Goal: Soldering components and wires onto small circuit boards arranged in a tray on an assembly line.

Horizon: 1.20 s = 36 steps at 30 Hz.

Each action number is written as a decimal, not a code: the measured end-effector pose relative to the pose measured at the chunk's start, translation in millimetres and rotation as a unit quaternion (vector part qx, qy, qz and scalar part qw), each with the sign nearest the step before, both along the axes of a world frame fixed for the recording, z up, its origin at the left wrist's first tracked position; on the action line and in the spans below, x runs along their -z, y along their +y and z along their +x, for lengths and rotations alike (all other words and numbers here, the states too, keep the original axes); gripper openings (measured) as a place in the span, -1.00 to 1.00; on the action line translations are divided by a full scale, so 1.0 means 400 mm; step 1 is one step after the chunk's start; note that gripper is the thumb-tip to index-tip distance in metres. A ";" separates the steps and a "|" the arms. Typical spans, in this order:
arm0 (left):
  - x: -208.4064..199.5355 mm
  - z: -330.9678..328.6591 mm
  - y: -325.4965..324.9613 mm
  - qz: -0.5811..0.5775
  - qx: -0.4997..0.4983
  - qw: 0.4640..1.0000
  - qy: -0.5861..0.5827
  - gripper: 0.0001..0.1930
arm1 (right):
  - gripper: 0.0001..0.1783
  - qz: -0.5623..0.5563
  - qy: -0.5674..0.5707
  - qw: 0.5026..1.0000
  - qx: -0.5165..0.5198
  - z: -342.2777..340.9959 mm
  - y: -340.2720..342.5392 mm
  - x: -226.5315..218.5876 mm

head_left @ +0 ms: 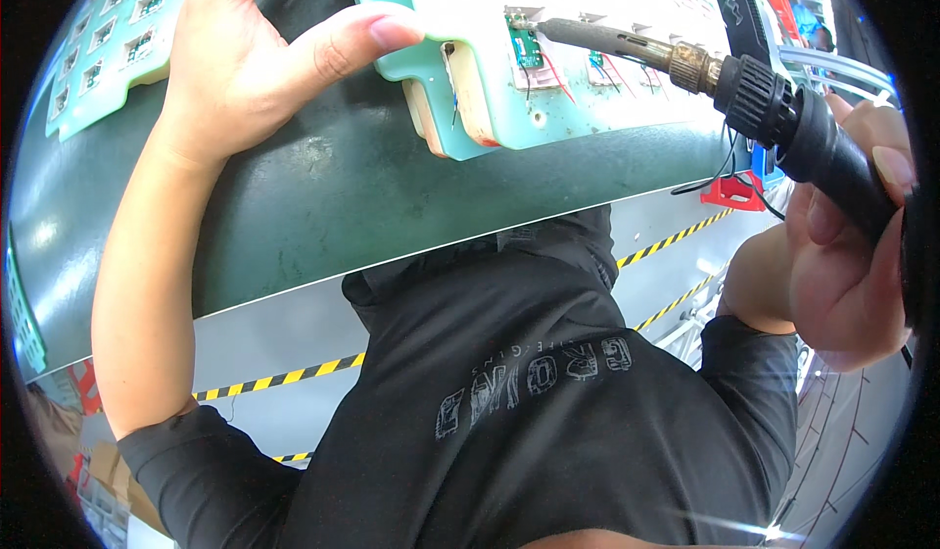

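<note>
My right hand (847,265) is wrapped round the black handle of a soldering iron (749,98). The iron's tip meets the upper edge of a small green circuit board (526,49), which has a red and a black wire. That board sits in a pocket of a pale teal fixture tray (573,126) with rows of similar wired boards, its upper part washed out by glare. My left hand (245,74) has its thumb stretched out to the tray's left edge. The other fingers run out of the picture at the top, and nothing shows in that hand.
A second teal tray (113,45) with boards lies at the far left of the dark green tabletop (323,226). A black cable (729,162) hangs near the right edge, beside a red bracket (734,193). Black-and-yellow tape (284,379) marks the floor.
</note>
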<state>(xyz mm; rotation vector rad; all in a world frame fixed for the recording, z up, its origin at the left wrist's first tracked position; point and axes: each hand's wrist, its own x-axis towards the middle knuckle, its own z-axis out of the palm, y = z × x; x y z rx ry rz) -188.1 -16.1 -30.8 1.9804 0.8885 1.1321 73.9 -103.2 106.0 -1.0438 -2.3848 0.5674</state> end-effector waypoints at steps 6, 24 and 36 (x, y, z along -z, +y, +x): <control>0.002 -0.003 0.005 0.004 0.008 1.000 0.002 0.00 | -0.75 0.001 0.009 1.000 0.004 -0.001 -0.004 -0.001; -0.018 0.044 -0.030 -0.076 0.001 0.994 -0.073 0.03 | -0.79 0.014 0.064 0.998 0.027 0.061 -0.003 0.013; 0.089 -0.028 0.048 0.149 0.043 0.988 0.007 -0.14 | -0.82 0.017 0.078 0.997 0.023 -0.002 -0.012 0.015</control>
